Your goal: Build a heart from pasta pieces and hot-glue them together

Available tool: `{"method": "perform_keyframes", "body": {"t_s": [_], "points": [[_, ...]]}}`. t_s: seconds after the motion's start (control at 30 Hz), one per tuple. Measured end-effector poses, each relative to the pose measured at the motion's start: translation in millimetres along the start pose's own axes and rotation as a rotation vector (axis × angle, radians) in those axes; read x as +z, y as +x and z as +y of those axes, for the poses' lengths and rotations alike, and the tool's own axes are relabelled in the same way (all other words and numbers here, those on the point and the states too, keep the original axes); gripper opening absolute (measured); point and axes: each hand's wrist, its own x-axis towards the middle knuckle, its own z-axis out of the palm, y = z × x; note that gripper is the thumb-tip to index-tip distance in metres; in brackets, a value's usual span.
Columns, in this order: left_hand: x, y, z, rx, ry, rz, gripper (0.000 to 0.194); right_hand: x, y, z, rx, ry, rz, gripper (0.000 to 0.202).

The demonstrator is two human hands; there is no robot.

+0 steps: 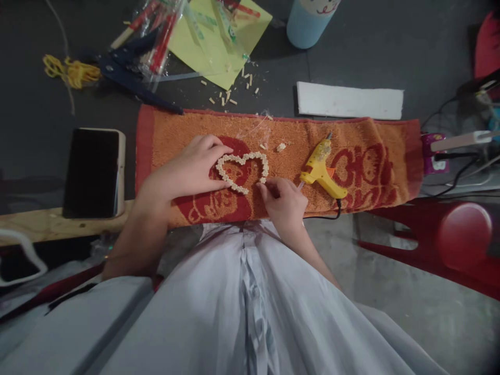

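Note:
A heart-shaped outline [255,155], built from short pale stick pieces, lies on an orange and red towel [281,130]. There is a gap in the outline near its lower tip. My left hand [191,166] grips the heart's left side, with the thumb at the lower edge and fingers at the upper edge. At the lower right end of the outline, my right hand [287,200] has its thumb and index finger pinched on it. Just right of that hand, a yellow glue gun [318,166] rests on the towel, nozzle pointing away from me.
Cut stick bits [228,96] are scattered beyond the towel, near yellow paper [219,62] and dark blue pliers [128,78]. A white strip [349,100] and a blue bottle [310,23] are at the back. At left lies a black-screened device [91,172]; a red chair [429,229] stands right.

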Motion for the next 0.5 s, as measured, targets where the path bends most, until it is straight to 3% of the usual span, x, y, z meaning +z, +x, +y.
{"method": "perform_keyframes", "body": {"t_s": [0.5], "points": [[-0.7,-0.3,0.6,0.008,-0.015,0.002,0.068,0.8,0.1,1.0,0.007,0.028,-0.011,0.018]]}}
